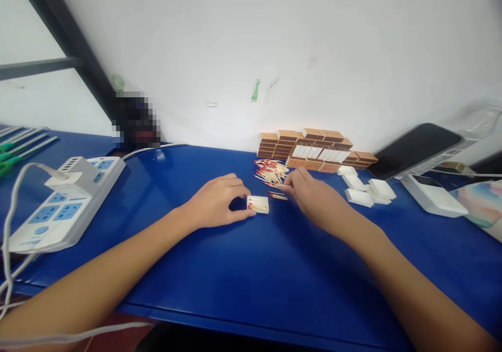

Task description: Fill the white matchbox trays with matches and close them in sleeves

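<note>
My left hand (219,200) rests on the blue table (235,273), thumb and fingers closed on the left end of a small white matchbox tray (259,204) with a few matches in it. My right hand (314,195) lies just right of the tray, its fingertips pinched on matches at the near edge of a loose heap of red-tipped matches (270,171). Behind the heap stands a stack of brown matchboxes (309,145) against the wall. Several empty white trays (366,190) lie to the right.
A white power strip (63,205) with a plugged-in charger and cables sits at the left. Green-handled tools (19,148) lie at the far left. A dark phone (415,148) leans at the right, above a white device (435,195). The white wall is close behind.
</note>
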A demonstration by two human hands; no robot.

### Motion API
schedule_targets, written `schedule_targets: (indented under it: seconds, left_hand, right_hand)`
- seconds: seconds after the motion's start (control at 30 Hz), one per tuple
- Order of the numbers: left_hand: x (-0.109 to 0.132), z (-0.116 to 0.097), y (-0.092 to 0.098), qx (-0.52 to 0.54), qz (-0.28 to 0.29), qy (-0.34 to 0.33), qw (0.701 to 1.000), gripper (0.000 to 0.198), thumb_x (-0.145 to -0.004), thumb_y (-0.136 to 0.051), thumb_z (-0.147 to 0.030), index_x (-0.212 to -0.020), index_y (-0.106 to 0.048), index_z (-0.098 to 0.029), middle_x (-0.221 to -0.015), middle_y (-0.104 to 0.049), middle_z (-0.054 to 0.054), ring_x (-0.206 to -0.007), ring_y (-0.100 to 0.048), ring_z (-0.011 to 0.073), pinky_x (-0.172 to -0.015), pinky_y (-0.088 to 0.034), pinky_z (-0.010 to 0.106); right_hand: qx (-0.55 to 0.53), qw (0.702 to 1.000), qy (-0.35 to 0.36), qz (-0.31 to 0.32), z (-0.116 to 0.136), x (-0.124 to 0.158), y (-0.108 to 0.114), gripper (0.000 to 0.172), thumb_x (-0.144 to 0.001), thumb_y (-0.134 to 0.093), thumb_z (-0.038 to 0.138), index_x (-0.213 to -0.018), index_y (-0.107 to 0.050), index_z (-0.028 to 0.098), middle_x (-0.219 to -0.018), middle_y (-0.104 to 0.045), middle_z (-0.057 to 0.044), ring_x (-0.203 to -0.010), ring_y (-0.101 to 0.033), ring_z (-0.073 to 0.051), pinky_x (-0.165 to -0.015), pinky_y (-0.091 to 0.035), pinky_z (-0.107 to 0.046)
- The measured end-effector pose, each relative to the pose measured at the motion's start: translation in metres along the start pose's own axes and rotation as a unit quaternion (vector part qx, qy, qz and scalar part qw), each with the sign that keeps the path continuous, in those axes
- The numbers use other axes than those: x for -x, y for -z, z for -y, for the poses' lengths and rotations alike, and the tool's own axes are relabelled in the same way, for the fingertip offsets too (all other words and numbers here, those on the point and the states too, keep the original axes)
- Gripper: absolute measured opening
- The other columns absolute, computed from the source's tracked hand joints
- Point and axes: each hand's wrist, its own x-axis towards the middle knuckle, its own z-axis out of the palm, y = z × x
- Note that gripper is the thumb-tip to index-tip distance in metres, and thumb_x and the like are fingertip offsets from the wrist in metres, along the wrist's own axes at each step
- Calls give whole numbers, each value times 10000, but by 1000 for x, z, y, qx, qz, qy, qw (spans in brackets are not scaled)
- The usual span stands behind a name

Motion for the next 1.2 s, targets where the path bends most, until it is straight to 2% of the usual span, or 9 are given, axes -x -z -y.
schedule_targets:
  seconds: [0.1,0.3,0.47,0.6,0.7,0.8,0.93,1.2]
  left_hand:
    - [-1,-2,-1,-2,-7,-2,1000,316,-952,-695,-471,-1042,-738,-171,-922,-708,62,-904,-613,212,-798,-503,343]
    - [-1,-2,-3,3,-15,-12,1000,288,-959,-685,-452,-972,-722,-166,-918,-708,67,-899,-619,214,-811,-507,344]
    - [0,-3,-2,1,-4,-17,1000,309,-967,-676,-471,-980,-724,-166,-905,-698,61,-885,-611,208,-802,-497,338]
    - [1,-2,1,-4,4,-12,1000,369,-936,-710,-521,-1046,-730,-170,-930,-698,54,-906,-610,210,-823,-499,342]
    - [2,-1,6,4,6,-2,1000,368,-938,-699,-532,-1013,-728,-173,-925,-696,54,-906,-608,210,-809,-496,341]
    - [2,-1,9,9,21,-1,1000,310,-945,-697,-489,-952,-724,-179,-912,-691,51,-889,-605,208,-797,-489,340]
    - [2,0,11,16,41,-6,999,269,-933,-726,-448,-937,-731,-179,-933,-691,52,-906,-616,210,-802,-485,338]
    - [2,1,11,28,57,20,998,64,-924,-676,-231,-905,-726,-196,-912,-680,21,-905,-608,185,-809,-468,313]
  right_hand:
    - [-27,999,31,0,18,3,2,171,-1101,-434,297,-1022,-542,191,-1027,-632,-91,-672,-601,-176,-586,-357,-303]
    - [2,996,53,67,51,3,-8,188,-1104,-444,292,-1048,-583,178,-1093,-650,-114,-729,-659,-188,-578,-380,-307]
    - [-23,996,55,69,45,4,0,204,-1086,-508,361,-1093,-607,183,-1126,-657,-101,-798,-677,-206,-626,-419,-308]
    - [-89,991,58,79,37,7,9,108,-1071,-537,279,-1046,-609,202,-1064,-689,-63,-827,-667,-198,-681,-441,-302]
    - [-130,986,54,93,36,7,10,129,-1070,-517,238,-1004,-624,206,-1042,-698,-56,-870,-668,-200,-728,-459,-306]
    - [-132,986,45,93,39,7,7,177,-1077,-495,241,-988,-642,197,-1037,-691,-63,-874,-671,-203,-752,-465,-316]
    - [-122,989,46,65,41,6,4,187,-1077,-490,246,-1012,-659,198,-1047,-683,-65,-876,-668,-206,-747,-457,-318]
    - [-153,986,43,49,39,6,4,138,-1051,-560,266,-989,-671,212,-1009,-664,-44,-831,-648,-188,-730,-448,-310]
